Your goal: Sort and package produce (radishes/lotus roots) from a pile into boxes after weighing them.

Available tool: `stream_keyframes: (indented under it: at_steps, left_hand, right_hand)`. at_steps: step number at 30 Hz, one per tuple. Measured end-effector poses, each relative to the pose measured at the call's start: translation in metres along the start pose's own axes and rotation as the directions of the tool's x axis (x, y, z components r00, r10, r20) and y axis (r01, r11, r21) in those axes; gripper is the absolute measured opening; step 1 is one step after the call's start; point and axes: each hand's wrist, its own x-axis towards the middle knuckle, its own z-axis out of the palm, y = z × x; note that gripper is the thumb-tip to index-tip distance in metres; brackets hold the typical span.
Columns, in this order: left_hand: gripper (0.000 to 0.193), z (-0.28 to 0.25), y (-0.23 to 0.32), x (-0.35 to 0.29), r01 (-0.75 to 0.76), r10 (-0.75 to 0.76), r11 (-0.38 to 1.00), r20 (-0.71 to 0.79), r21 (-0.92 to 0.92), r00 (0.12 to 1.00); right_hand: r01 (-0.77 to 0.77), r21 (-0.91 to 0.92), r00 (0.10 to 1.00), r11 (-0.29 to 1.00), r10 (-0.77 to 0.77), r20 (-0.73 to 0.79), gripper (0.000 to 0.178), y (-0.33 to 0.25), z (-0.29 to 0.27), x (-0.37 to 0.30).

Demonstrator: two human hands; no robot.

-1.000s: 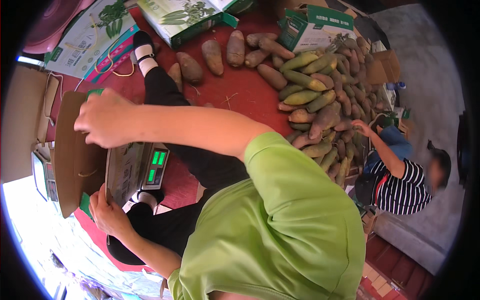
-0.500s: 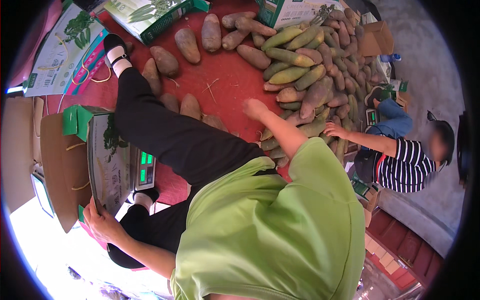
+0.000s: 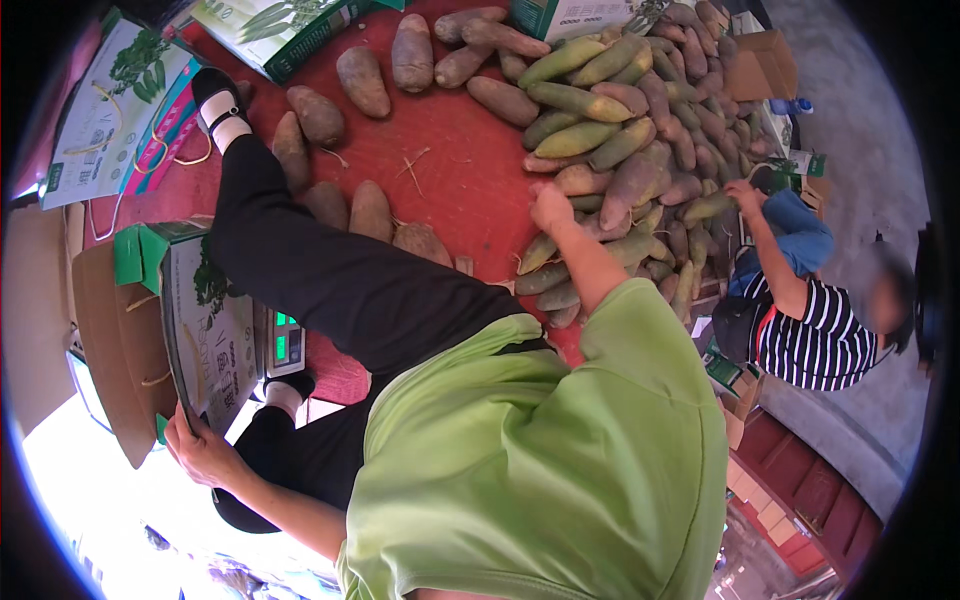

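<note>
My left hand (image 3: 203, 453) grips the lower corner of an open cardboard box (image 3: 120, 340) with green flaps and a leafy print. The box stands on a small scale (image 3: 285, 343) with a green display, beside my black-trousered leg (image 3: 330, 275). My right hand (image 3: 550, 207) is stretched out to the near edge of a big pile of long green and brown fruits (image 3: 640, 130) on the red mat (image 3: 450, 165). Its fingers touch a fruit there, and I cannot make out whether they hold it.
Several brown fruits (image 3: 362, 80) lie singly on the mat by my leg. Flat printed cartons (image 3: 110, 110) and boxes (image 3: 280, 30) line the far edge. A person in a striped top (image 3: 810, 330) crouches at the right with a hand (image 3: 745, 190) on the pile.
My right hand has left the box on the scale and swung right, across the mat, to the fruit pile. My left hand has kept hold of the box.
</note>
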Motion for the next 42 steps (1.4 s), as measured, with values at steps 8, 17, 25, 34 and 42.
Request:
stream_keyframes:
  at_steps: [8, 17, 25, 34, 42]
  left_hand:
    - [0.019, -0.003, 0.006, -0.002, 0.029, -0.029, 1.0, -0.025, -0.007, 0.999]
    - [0.019, 0.0, 0.014, 0.001, 0.037, -0.038, 0.999, -0.033, -0.007, 0.999]
    - [0.041, -0.007, 0.008, -0.005, 0.045, -0.047, 0.998, -0.035, -0.053, 0.998]
    - [0.037, -0.013, 0.021, -0.004, 0.068, -0.07, 0.997, -0.085, -0.034, 0.994]
    - [0.03, -0.012, 0.018, -0.006, 0.046, -0.055, 0.997, -0.149, -0.065, 0.987]
  right_hand:
    - [0.126, -0.537, 0.938, 0.834, -0.276, -0.209, 0.054, -0.034, -0.08, 0.034]
    - [0.257, -0.841, 0.955, 0.475, -0.258, 0.146, 0.077, -0.032, -0.1, 0.033]
    - [0.361, -0.788, 0.906, 0.499, -0.387, 0.17, 0.062, -0.05, -0.106, 0.032]
    - [0.257, -0.433, 0.904, 0.864, -0.374, -0.209, 0.037, -0.087, -0.136, 0.006]
    - [0.595, 0.504, 0.798, 0.626, -0.389, -0.459, 0.046, -0.081, -0.129, 0.063]
